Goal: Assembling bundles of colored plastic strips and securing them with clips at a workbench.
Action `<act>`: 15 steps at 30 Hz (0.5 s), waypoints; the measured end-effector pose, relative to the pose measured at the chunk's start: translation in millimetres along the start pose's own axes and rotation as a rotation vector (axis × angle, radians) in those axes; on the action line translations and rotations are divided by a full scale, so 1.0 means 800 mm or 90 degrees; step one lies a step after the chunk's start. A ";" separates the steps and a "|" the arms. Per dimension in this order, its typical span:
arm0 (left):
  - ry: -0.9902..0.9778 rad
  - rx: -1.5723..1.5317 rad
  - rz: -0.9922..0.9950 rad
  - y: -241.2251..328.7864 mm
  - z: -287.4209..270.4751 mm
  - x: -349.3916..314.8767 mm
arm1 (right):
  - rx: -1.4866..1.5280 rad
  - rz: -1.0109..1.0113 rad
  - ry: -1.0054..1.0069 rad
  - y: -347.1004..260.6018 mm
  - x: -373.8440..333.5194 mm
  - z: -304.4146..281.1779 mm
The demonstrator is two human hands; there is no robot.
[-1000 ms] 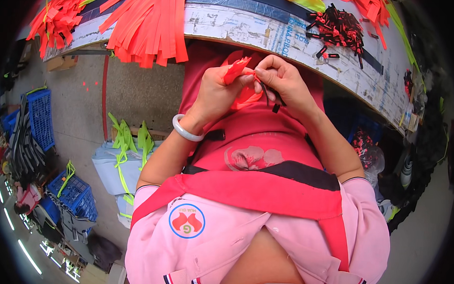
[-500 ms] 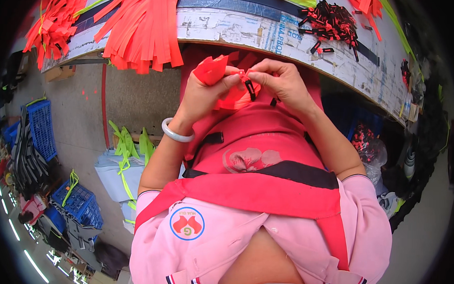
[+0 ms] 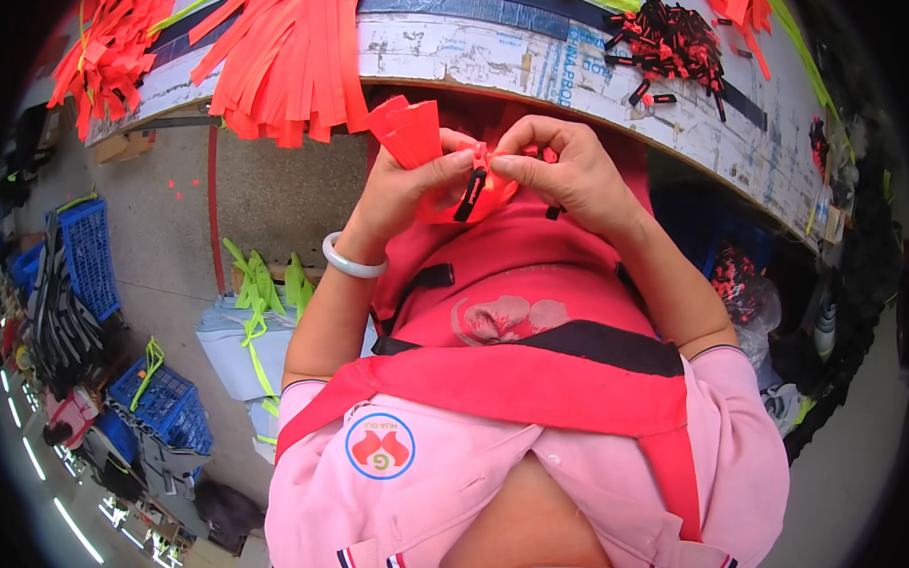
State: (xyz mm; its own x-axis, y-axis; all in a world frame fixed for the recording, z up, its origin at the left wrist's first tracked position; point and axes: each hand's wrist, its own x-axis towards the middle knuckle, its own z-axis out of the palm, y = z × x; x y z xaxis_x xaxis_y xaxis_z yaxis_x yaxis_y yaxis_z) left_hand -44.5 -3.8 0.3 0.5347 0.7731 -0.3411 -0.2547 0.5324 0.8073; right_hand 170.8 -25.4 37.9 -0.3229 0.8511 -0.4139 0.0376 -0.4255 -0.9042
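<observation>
Over my apron, my left hand (image 3: 408, 187) is closed on a sheaf of flat orange-red fabric strips (image 3: 405, 132), which stick up past the fingers and hang below. Against it my right hand (image 3: 573, 178) pinches with thumb and forefinger, the tips nearly meeting the left thumb. A small black pull tab (image 3: 471, 194) with a red cord end dangles at the strips between both hands. Another black piece (image 3: 554, 212) shows under my right palm, and a bit of red cord (image 3: 549, 155) by its fingers. The exact point of grip is partly hidden.
The table edge (image 3: 461, 84) runs just beyond my hands. On it lie a large bundle of orange-red strips (image 3: 287, 68) and a heap of black-and-red pull tabs (image 3: 673, 51). Blue crates (image 3: 160, 399) and pale sheets with yellow-green ties (image 3: 232, 346) stand on the floor at left.
The black pull tab has swung to hang down leftward. The strips in my left hand have tilted up and left, and my right fingertips have moved slightly.
</observation>
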 end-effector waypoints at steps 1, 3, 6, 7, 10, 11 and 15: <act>-0.003 -0.001 -0.005 -0.001 -0.001 0.000 | 0.001 0.000 0.000 0.001 0.000 0.001; 0.000 0.005 0.001 -0.002 -0.001 0.000 | -0.009 0.009 0.008 0.001 0.000 0.003; 0.002 0.021 0.005 -0.005 -0.004 0.001 | -0.004 0.011 -0.010 -0.004 0.000 0.004; -0.001 0.032 0.004 -0.007 -0.005 0.001 | -0.004 0.011 -0.010 -0.003 0.000 0.005; -0.010 0.030 -0.004 -0.008 -0.009 -0.001 | -0.004 -0.005 0.006 0.002 0.001 0.005; -0.010 0.030 -0.003 -0.008 -0.009 -0.001 | 0.003 0.009 -0.002 0.002 0.001 0.005; -0.036 0.047 -0.040 0.004 -0.010 -0.003 | 0.066 0.035 -0.016 0.002 0.000 0.003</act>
State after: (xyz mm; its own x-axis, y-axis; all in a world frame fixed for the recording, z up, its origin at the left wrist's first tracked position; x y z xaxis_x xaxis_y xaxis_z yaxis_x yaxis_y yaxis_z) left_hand -53.4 -1.2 -0.3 0.5932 0.7172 -0.3656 -0.1603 0.5503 0.8194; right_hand 168.5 -26.7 36.3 -0.3462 0.8184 -0.4586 -0.0423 -0.5019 -0.8639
